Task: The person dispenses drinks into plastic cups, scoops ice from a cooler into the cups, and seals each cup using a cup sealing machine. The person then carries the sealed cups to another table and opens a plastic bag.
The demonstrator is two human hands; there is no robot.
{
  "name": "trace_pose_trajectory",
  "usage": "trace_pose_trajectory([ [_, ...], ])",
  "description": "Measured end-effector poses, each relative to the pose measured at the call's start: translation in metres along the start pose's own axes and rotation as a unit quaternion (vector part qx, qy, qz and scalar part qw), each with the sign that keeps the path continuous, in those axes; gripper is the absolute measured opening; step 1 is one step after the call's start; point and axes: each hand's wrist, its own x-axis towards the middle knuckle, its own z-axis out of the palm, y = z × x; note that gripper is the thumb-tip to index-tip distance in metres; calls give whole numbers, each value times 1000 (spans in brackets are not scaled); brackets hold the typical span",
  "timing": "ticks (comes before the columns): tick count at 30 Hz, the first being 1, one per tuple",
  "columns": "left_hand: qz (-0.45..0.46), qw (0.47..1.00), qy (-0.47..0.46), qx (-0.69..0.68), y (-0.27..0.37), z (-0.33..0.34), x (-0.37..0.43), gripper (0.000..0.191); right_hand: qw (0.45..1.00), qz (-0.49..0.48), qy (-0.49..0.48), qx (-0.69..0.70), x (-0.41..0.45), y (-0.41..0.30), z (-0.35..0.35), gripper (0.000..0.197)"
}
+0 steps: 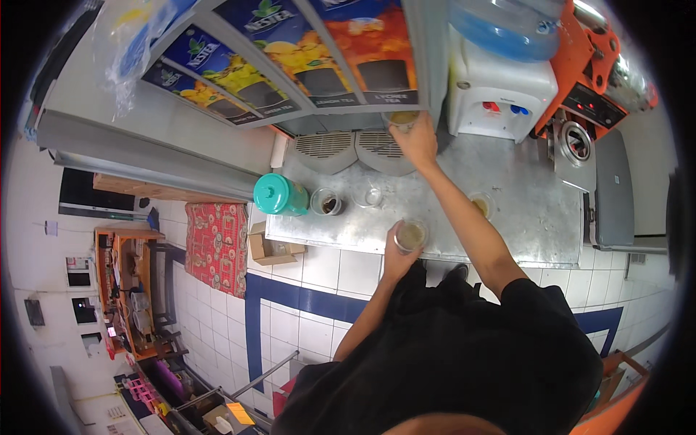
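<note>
My left hand (401, 251) grips a clear plastic cup of pale, cloudy drink (411, 236) by the front edge of the metal table (348, 228). Farther forward, my right hand (417, 142) is around a second cup (403, 118) under the Nestea drink dispenser (326, 60); the dispenser's front hides part of that cup. Beneath it are two grey slotted drip trays (326, 149). Partly behind my right forearm stands another cup with a light brown drink (480, 206). Left of my hands are a cup with dark contents (327, 202) and a clear plastic cup or lid (370, 196).
A teal lidded jug (277, 194) stands at the table's left. Behind and right are a white water dispenser (497, 92) with a blue bottle (508, 27) and an orange machine (590, 81), probably a cup sealer. On the floor sits an open cardboard box (274, 247).
</note>
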Motion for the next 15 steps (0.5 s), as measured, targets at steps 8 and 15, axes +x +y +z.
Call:
trace_pose_trajectory([
  [8, 43, 997, -60, -11, 0, 13, 50, 89, 999, 37, 16, -4, 14, -7, 7, 76],
  [15, 51, 993, -102, -40, -3, 20, 63, 93, 998, -39, 53, -10, 12, 4, 20, 75],
])
